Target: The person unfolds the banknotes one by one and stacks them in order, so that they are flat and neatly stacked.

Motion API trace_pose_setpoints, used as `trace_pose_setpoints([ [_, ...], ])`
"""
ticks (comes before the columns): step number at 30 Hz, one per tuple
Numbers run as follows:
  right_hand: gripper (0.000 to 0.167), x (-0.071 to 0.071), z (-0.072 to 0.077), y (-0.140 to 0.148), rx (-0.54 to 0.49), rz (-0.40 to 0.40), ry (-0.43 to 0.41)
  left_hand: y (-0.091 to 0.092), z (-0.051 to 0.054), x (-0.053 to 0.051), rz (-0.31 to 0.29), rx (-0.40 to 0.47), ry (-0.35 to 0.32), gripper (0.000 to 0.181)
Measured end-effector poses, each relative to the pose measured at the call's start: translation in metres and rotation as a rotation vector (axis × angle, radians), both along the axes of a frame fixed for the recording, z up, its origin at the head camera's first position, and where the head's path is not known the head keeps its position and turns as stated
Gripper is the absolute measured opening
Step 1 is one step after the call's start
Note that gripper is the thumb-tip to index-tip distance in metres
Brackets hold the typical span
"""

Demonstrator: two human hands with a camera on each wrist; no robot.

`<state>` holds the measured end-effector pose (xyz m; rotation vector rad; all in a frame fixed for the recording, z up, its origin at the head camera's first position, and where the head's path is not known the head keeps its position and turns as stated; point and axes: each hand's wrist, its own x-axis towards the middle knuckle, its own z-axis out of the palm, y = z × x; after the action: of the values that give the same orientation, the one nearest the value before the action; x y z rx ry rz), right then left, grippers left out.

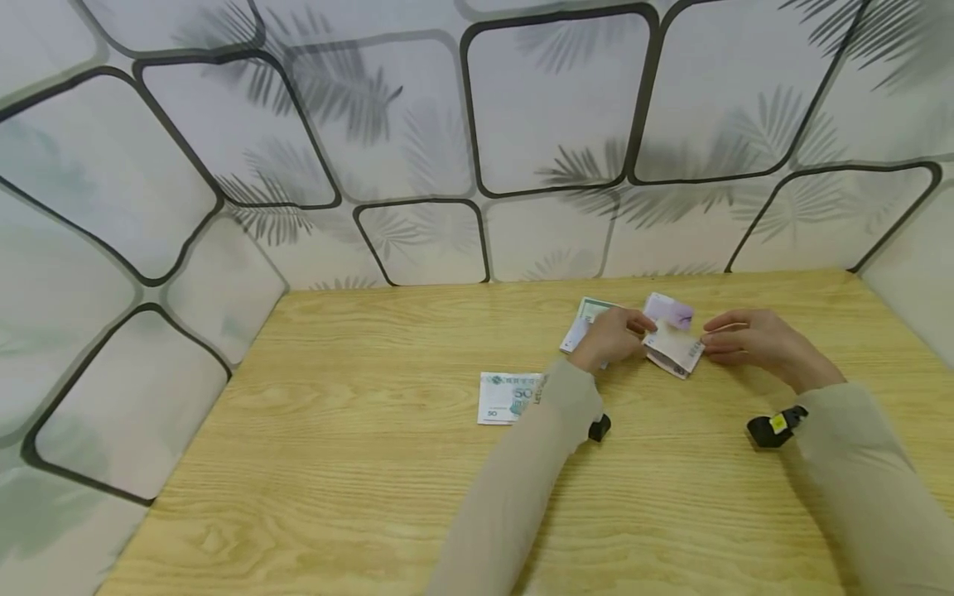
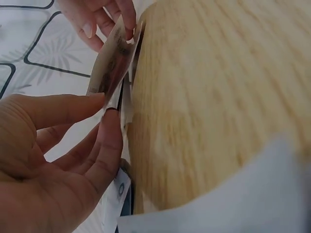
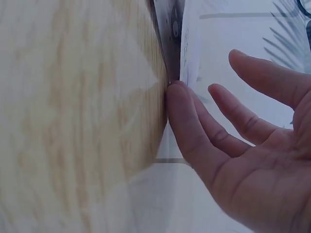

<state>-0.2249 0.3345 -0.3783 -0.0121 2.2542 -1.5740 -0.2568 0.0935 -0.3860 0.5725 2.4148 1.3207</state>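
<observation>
- Our left grip pinches the folded banknote at its left edge, thumb and fingers on opposite faces, likely to steady the fold.
- Our right grip has fingers loosely extended, touching the note's right edge, thumb standing clear; we judge that it guides rather than clamps.
- Between our hands, the note's leaves gape, perhaps why both edges get support.
- Just beyond, a purple banknote looks partly covered by it.
- Left of these, a pale green-edged banknote lies partly behind our left hand.
- Nearer and farther left, a 50 banknote rests on the worktop, seemingly set apart for room.
</observation>
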Motion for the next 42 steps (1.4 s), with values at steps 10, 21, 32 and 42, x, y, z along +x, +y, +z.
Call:
trace_pose_setpoints([
  [10, 0.064, 0.002, -0.003, -0.002, 0.042, 0.04, 0.029, 0.006, -0.002, 0.003, 0.089, -0.017, 0.134, 0.008],
  [21, 0.069, 0.004, 0.0, -0.002, 0.098, 0.076, 0.032, 0.012, 0.001, 0.003, 0.324, 0.333, -0.002, 0.016],
  [32, 0.024, 0.007, 0.002, 0.0, -0.003, -0.073, 0.079, -0.002, 0.003, -0.003, 0.357, 0.296, -0.016, 0.031],
  [42, 0.026, 0.011, 0.001, 0.0, -0.215, -0.12, 0.048, -0.018, 0.001, -0.003, 0.301, 0.342, -0.006, 0.042],
])
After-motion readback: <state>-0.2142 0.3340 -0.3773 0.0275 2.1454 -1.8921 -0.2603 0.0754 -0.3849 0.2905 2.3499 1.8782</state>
